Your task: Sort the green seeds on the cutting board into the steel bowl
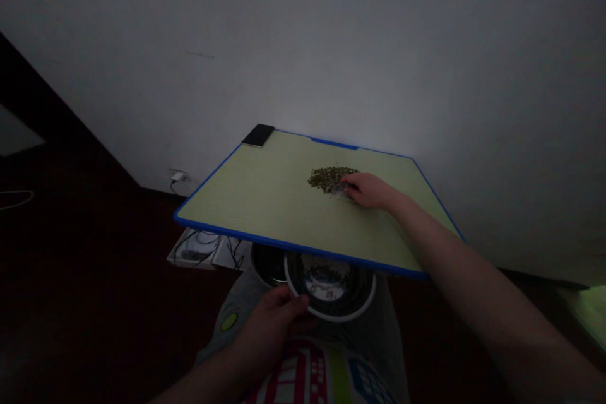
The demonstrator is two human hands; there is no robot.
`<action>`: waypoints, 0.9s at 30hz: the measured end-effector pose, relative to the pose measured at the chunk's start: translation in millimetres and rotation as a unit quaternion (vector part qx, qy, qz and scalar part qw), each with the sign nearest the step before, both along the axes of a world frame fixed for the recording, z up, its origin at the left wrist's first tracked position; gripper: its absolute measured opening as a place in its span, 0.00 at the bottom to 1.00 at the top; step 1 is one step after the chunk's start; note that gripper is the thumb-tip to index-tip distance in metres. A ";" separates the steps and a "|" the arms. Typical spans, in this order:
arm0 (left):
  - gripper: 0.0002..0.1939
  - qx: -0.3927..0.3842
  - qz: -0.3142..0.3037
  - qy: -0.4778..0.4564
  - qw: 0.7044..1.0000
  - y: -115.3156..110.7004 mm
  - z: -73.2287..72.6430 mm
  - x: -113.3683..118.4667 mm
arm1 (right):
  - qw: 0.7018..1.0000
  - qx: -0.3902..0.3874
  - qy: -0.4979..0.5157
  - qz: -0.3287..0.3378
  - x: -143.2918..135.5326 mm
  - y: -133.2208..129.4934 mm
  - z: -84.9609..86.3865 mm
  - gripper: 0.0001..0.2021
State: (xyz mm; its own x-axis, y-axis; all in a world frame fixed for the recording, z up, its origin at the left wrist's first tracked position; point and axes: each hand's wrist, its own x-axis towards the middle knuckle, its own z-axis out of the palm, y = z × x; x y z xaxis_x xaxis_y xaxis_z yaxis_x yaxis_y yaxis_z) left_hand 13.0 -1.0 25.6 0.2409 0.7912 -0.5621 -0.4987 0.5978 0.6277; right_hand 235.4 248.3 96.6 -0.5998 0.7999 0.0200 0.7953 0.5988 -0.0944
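Observation:
My left hand (279,315) is closed on the near left rim of a metal bowl (326,314), thumb over the edge. The bowl sits above my lap, partly under the table's front edge, with small dark bits and a few paler ones inside. On the pale table (255,192) with a blue border lies a loose heap of small greenish-brown grains or seeds (326,178). My right hand (364,190) rests at the heap's right side, fingers bent and pinched together. A pale, see-through patch shows under the fingertips; I cannot tell what it is.
A dark phone or tablet (258,135) lies on the table's far left corner. A second metal bowl (267,263) is partly hidden behind the first. Below left are a white tray with cables (196,249) and a plugged-in charger (178,176). A wall (341,44) stands behind.

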 end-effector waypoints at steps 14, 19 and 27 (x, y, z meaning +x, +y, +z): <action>0.08 0.040 -0.004 -0.011 0.999 -0.8 -9.1 -0.8 | 0.999 -0.017 0.017 0.024 -6.8 -17.2 1.6 0.15; 0.10 0.014 -0.007 0.004 1.000 0.2 -11.5 -0.2 | 1.000 -0.022 0.006 0.015 -12.5 -24.5 0.6 0.15; 0.08 0.036 -0.010 -0.008 0.999 -1.1 -15.7 -1.0 | 0.998 -0.043 0.017 0.042 -27.1 -37.9 -0.2 0.14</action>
State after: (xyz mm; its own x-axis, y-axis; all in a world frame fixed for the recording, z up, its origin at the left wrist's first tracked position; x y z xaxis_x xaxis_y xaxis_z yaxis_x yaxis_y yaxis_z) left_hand 12.0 -2.1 9.9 0.2647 0.8248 -0.4996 -0.4972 0.5606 0.6622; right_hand 208.3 210.4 96.4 -0.6649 0.7465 -0.0255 0.7383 0.6516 -0.1740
